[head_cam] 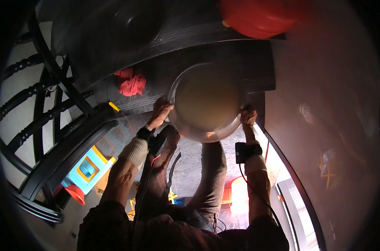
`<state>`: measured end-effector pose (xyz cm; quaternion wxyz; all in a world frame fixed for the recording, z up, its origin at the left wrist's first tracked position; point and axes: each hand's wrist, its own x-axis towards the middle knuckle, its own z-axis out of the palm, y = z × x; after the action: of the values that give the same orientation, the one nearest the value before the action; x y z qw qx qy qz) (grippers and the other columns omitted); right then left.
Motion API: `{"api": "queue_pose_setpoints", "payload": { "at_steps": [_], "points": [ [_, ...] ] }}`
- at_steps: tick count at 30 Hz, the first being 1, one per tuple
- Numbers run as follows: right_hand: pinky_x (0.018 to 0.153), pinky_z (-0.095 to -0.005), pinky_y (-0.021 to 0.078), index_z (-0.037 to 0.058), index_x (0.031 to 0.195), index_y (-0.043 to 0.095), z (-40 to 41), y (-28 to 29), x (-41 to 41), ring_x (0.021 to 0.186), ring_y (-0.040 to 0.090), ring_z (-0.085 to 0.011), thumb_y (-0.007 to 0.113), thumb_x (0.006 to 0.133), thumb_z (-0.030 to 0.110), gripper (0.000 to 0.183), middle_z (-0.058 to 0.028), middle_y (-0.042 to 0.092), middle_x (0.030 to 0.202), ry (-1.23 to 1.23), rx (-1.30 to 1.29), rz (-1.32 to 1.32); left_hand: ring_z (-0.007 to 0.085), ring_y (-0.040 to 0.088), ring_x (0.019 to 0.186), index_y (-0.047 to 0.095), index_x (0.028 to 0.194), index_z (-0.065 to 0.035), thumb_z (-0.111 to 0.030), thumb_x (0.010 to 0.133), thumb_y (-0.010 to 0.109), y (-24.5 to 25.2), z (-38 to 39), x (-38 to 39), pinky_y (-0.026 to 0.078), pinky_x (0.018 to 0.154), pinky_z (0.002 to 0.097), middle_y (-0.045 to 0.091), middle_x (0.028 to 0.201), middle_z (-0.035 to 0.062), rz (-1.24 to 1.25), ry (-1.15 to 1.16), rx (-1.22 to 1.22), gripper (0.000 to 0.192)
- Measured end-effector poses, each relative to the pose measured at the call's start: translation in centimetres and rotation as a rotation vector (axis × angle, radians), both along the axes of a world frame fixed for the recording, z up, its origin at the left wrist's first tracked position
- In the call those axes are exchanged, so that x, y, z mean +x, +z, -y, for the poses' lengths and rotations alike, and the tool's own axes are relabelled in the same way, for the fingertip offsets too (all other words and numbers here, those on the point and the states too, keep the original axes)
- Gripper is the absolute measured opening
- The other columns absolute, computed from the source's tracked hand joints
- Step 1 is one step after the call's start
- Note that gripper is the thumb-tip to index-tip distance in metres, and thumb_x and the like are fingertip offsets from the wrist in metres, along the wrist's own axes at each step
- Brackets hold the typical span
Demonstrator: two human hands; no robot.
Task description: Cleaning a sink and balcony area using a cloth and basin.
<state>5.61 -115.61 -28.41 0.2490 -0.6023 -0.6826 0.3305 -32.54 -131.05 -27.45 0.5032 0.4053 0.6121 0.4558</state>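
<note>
A wide round basin (208, 136) with murky brownish liquid (208, 100) inside is held out before me, over dark steps. My left hand (161, 110) grips its left rim, the fingers curled around the edge. On the opposite side, my right hand (249, 116) clasps the rim in the same way, partly in shadow. The basin's underside is hidden, so I cannot tell whether it rests on the step. To the left, a crumpled red cloth (132, 82) lies on the dark step (164, 75). A yellow-handled screwdriver (114, 106) sits near that step's front edge.
A black railing with turned balusters (36, 122) runs along the left. At the top, a red plastic container (259, 18) stands on a higher step, near a dark round vessel (136, 25). A smooth wall (328, 103) rises at right. Below left is a blue-and-yellow toy (89, 169).
</note>
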Motion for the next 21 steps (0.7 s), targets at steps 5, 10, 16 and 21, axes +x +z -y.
{"api": "queue_pose_setpoints", "payload": {
  "at_steps": [5,10,16,21],
  "points": [
    [0.048,-0.0378,0.0372,0.001,0.066,0.048,3.4,11.5,-0.1,0.051,0.048,-0.0289,0.047,0.08,0.057,0.058,-0.0134,0.049,0.056,-0.027,-0.13,-0.27,0.0122,0.048,0.072,0.06,0.097,-0.0027,-0.005,0.061,0.057,19.0,-1.8,1.9,0.04,0.066,0.0265,0.057,0.082,-0.0009,0.027,0.218,-0.52,0.036],
    [0.051,-0.0331,0.0374,0.0001,0.066,0.049,8.6,22.0,0.5,0.055,0.043,-0.0167,0.057,0.076,0.033,0.035,-0.0065,0.047,0.057,-0.151,-0.174,-0.456,0.0105,0.048,0.073,0.06,0.095,-0.0036,-0.005,0.063,0.057,28.9,3.9,2.7,0.04,0.067,0.0262,0.055,0.081,-0.0028,0.034,0.202,-0.525,0.032],
    [0.057,-0.0293,0.0401,0.0011,0.069,0.053,16.6,30.7,4.4,0.061,0.046,-0.0133,0.053,0.066,0.008,0.008,-0.0008,0.052,0.064,-0.452,-0.387,-0.593,0.0145,0.052,0.067,0.061,0.082,-0.0054,-0.013,0.064,0.06,35.9,7.3,6.3,0.042,0.061,0.0313,0.058,0.071,0.003,-0.149,0.04,-0.36,0.02],
    [0.038,-0.0255,0.0287,0.0051,0.073,0.054,23.3,36.2,7.7,0.041,0.036,-0.0103,0.049,0.065,0.0,0.011,-0.0014,0.046,0.054,-0.785,-0.587,-0.443,0.013,0.059,0.089,0.061,0.091,-0.0057,-0.017,0.091,0.046,31.5,11.7,8.1,0.046,0.076,0.0274,0.062,0.089,0.0039,0.289,-0.182,-0.079,0.019]
  ]
}}
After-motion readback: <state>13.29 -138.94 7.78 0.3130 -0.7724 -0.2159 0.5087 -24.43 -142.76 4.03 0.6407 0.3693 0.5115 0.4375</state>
